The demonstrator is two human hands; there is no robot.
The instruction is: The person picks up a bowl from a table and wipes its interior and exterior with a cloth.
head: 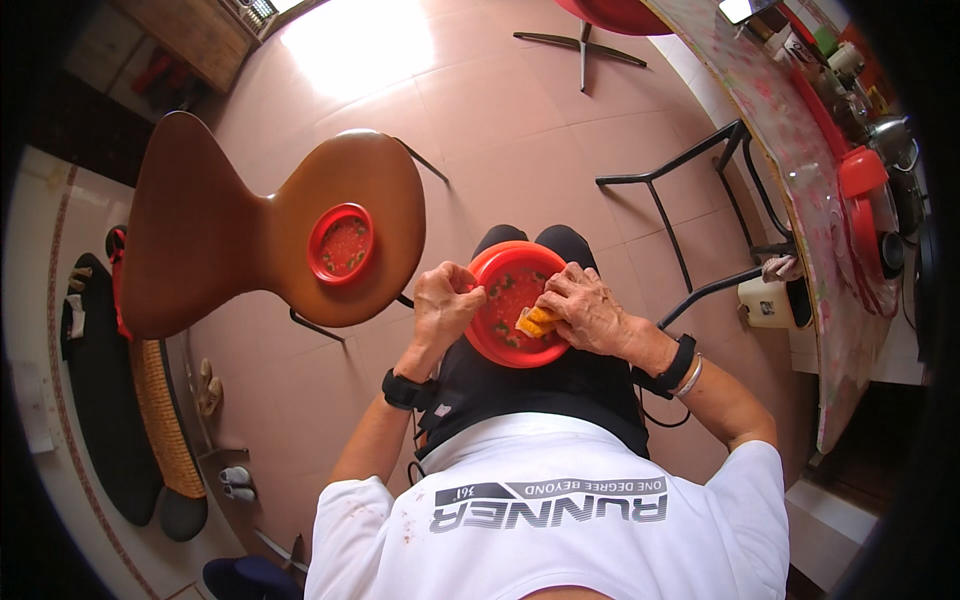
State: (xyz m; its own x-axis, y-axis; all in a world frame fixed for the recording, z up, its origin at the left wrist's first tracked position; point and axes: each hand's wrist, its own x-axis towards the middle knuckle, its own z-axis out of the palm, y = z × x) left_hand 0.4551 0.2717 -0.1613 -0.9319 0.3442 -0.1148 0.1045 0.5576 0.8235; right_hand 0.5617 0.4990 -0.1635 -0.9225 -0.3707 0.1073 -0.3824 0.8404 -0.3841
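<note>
A red plastic basin [491,259] rests on my lap, over my black trousers. Its floor shows pale specks and greenish marks. My right hand [589,309] is over the basin's right side, its fingers closed around a piece of orange fruit [537,322] with a whitish edge. The fruit is held above the basin floor and partly covered by the fingers. At the left rim is my left hand [448,301], thumb and fingertips pinched together. Whether it grips the rim or a small bit cannot be made out. Both wrists wear black straps.
A brown chair [352,161] on my left carries a smaller red dish [320,268] with a similar floor. To the right, a table [765,97] with a floral cover holds kitchenware and a red cup [862,172]. A black metal stool frame [660,180] stands beside it.
</note>
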